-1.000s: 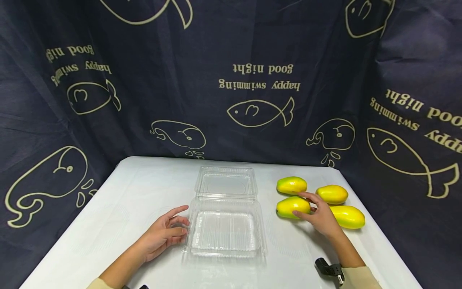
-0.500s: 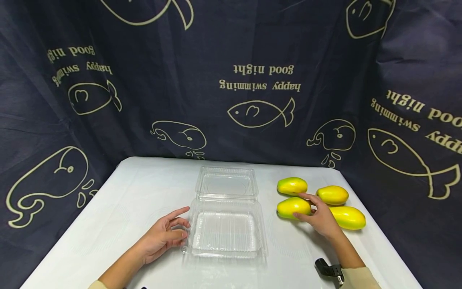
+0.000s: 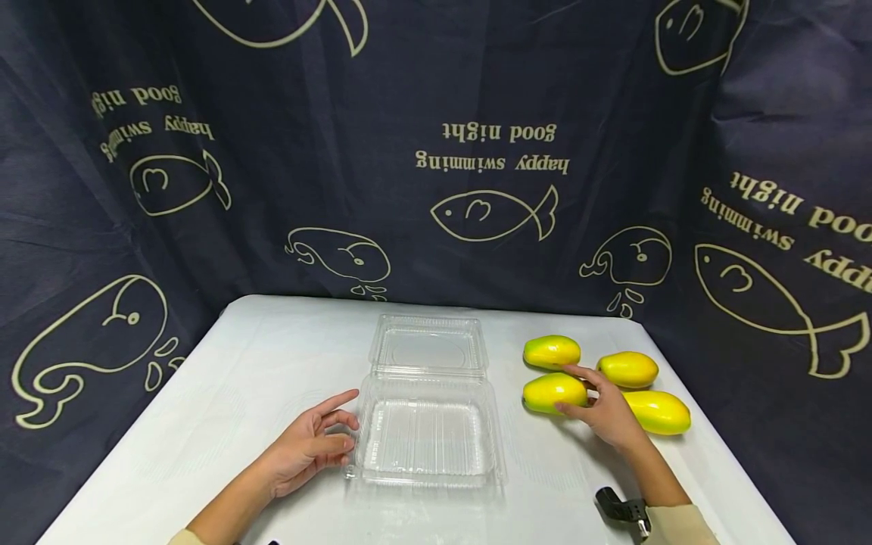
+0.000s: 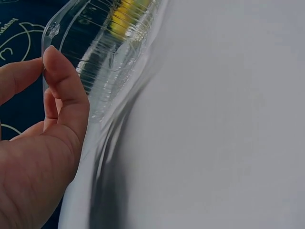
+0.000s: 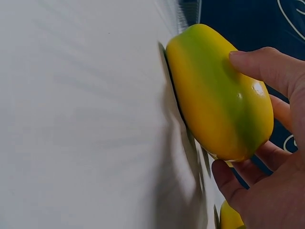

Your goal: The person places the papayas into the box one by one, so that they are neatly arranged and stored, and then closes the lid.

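A clear plastic clamshell container lies unfolded on the white table, its lid on the far side. At the left edge of its base, the thumb and fingertips of my left hand pinch the rim, seen closer in the left wrist view. My right hand grips a yellow-green papaya from its right end, thumb on the near side and fingers around the far side. That papaya rests on the table. Other papayas lie close by: one behind, one at the back right and one partly hidden by my right hand.
The white table ends at a dark blue curtain printed with fish and whales, hanging behind and at both sides. A black wrist mount sits beside my right wrist. A stretch of table separates the container from the papayas.
Both hands hold almost the same places as before. The whole head view has shifted by a few pixels; the container and papayas stay where they were.
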